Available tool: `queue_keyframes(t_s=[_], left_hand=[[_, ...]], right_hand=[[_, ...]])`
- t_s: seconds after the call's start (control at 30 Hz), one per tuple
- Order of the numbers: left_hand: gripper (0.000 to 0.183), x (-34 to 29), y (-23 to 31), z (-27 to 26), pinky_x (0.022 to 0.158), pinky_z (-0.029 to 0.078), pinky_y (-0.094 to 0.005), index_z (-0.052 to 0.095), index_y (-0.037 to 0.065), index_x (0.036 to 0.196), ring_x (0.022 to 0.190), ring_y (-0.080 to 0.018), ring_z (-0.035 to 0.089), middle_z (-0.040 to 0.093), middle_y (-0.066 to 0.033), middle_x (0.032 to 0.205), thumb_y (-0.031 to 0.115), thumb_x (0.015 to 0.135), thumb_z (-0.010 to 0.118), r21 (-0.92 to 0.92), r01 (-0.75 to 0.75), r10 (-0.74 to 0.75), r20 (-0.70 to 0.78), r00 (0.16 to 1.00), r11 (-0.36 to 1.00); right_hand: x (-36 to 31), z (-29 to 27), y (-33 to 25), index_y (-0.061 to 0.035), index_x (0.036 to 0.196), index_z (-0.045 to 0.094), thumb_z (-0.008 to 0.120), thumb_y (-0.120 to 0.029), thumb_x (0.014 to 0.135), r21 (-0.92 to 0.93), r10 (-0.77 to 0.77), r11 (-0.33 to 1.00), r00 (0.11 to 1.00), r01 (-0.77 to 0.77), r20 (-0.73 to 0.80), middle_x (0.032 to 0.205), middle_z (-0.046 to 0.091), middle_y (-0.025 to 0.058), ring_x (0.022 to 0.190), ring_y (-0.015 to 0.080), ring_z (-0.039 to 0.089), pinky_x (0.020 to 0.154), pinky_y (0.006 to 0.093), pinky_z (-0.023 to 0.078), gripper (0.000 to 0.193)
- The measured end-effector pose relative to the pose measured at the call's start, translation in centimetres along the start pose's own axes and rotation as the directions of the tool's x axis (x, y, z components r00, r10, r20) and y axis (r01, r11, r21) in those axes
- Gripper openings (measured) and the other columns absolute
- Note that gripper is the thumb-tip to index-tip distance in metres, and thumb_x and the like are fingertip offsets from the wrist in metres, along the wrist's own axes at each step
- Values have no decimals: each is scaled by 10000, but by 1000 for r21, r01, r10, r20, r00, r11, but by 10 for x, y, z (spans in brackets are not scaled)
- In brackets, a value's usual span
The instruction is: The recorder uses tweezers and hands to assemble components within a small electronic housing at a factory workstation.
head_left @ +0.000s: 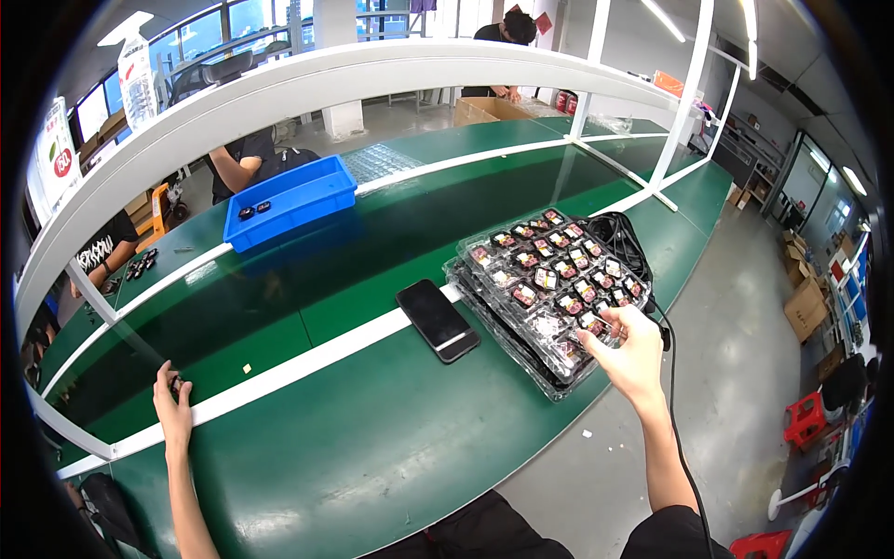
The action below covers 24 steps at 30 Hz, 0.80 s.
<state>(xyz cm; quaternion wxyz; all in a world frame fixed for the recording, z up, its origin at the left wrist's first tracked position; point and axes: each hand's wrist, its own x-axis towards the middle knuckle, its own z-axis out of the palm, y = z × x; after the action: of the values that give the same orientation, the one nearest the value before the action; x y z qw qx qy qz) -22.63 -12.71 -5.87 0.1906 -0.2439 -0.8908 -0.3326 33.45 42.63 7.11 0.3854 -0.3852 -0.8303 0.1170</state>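
Note:
At the far left of the green table, my left hand is closed with its fingers curled round a small black piece, mostly hidden by them. My right hand reaches over the near right corner of a clear plastic tray. Its thumb and fingertips close around a small black piece with a printed label in one of the pockets. Several similar labelled pieces fill most other pockets. Beneath this tray lie more stacked trays. A black smartphone lies left of the stack.
A blue bin with a few black pieces stands across the table. Black cables lie coiled behind the trays, one hanging past my right arm. White frame posts and a curved rail cross the view. Other people sit or stand beyond.

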Motion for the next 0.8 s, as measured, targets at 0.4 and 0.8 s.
queue_keyframes(t_s=[0.4,0.8], left_hand=[[477,-94,237,12,955,579,-461,728,21,1337,1114,-358,683,730,-143,1239,105,903,910,-293,-281,379,365,851,914],[570,-99,212,-7,983,556,-438,781,64,1302,1121,-312,666,692,-101,1202,368,859,971,-199,-289,347,391,853,936]], right_hand=[[-18,14,-51,13,1182,764,894,-133,965,445,32,884,968,-144,248,849,670,-1,671,32,518,574,237,409,292],[-59,183,-212,55,1207,806,758,-164,1102,765,-575,627,574,-150,583,901,768,76,746,102,693,667,290,553,248]])
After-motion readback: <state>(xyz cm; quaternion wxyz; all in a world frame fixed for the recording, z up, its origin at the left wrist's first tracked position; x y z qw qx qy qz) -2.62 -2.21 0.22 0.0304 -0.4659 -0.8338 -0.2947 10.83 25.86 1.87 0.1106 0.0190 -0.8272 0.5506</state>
